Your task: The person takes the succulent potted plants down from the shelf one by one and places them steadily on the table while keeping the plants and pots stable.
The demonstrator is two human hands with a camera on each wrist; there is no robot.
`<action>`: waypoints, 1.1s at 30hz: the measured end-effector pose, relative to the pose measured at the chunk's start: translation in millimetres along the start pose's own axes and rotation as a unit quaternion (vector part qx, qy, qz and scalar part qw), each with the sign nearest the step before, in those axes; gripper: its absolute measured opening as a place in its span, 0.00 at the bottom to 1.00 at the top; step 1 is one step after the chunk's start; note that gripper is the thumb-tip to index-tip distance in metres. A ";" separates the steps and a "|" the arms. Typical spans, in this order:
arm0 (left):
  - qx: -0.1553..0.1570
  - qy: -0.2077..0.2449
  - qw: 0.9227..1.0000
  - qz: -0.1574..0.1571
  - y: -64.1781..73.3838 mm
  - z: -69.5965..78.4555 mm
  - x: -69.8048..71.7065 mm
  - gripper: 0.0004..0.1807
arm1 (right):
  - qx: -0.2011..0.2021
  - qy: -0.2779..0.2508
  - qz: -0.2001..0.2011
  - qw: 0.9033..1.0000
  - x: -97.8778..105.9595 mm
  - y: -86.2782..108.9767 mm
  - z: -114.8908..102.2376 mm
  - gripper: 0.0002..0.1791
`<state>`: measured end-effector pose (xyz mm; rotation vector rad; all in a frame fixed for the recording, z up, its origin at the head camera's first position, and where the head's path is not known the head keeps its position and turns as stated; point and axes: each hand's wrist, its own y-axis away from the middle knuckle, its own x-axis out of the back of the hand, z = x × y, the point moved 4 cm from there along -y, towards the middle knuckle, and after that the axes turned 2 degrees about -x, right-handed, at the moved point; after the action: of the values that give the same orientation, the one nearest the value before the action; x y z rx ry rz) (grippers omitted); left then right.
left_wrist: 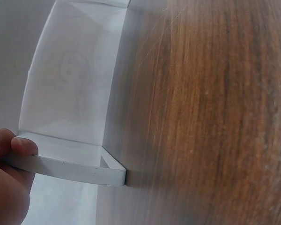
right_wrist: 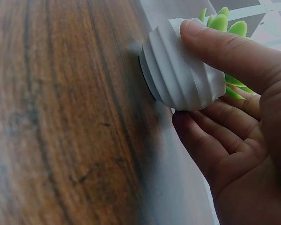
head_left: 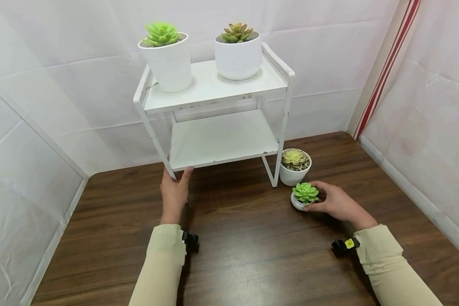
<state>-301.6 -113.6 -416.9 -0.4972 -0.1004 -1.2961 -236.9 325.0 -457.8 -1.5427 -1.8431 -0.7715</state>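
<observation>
My left hand [head_left: 174,196] grips the front left leg of a white two-tier shelf rack [head_left: 223,138], just under the lower tier. In the left wrist view, thumb and fingers wrap the flat white leg [left_wrist: 79,171], its foot close to the wood. To the right of the rack, my right hand [head_left: 338,203] holds a small potted succulent [head_left: 305,193] by its pot. The right wrist view shows its ribbed white pot [right_wrist: 180,70] between thumb and fingers, bright green leaves behind the thumb, the pot's base close over the tabletop.
On the top tier stand a tall white pot with a green succulent [head_left: 170,63] and a rounder white pot with a reddish-green one [head_left: 239,57]. A pale-green succulent in a white pot [head_left: 292,174] sits by the rack's right leg. White sheeting [head_left: 99,106] surrounds the brown wooden table [head_left: 233,255].
</observation>
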 end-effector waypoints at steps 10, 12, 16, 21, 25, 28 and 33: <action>0.000 0.007 1.000 -0.003 -0.8 -1.0 -0.7 0.44 | -0.001 -0.021 -0.006 1.000 2.2 2.5 -0.8 0.43; -0.001 0.005 1.000 -0.002 -0.7 -0.7 -0.5 0.44 | -0.002 -0.030 -0.008 1.000 3.8 3.5 -0.7 0.43; -0.002 0.001 1.000 -0.001 -0.2 -0.3 0.1 0.43 | -0.003 -0.053 -0.010 0.999 7.7 5.9 -0.4 0.42; -0.003 -0.002 1.000 -0.002 0.1 0.4 0.2 0.43 | 0.001 -0.073 -0.009 0.997 13.1 8.9 -2.2 0.40; 0.006 0.003 1.000 -0.006 -0.4 -0.5 0.1 0.44 | 0.006 -0.077 -0.004 0.997 16.7 10.9 -3.7 0.38; 0.009 0.003 1.000 -0.005 -0.7 -1.5 0.0 0.45 | 0.010 -0.083 -0.001 0.997 19.1 12.2 -4.6 0.37; 0.007 -0.003 1.000 0.002 -0.5 -2.7 -0.1 0.44 | 0.024 -0.089 0.004 0.996 23.0 12.9 -8.4 0.37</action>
<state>-302.7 -114.7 -419.2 -0.4894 -0.1132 -1.2903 -226.6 335.2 -434.2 -1.6317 -1.9659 -0.5972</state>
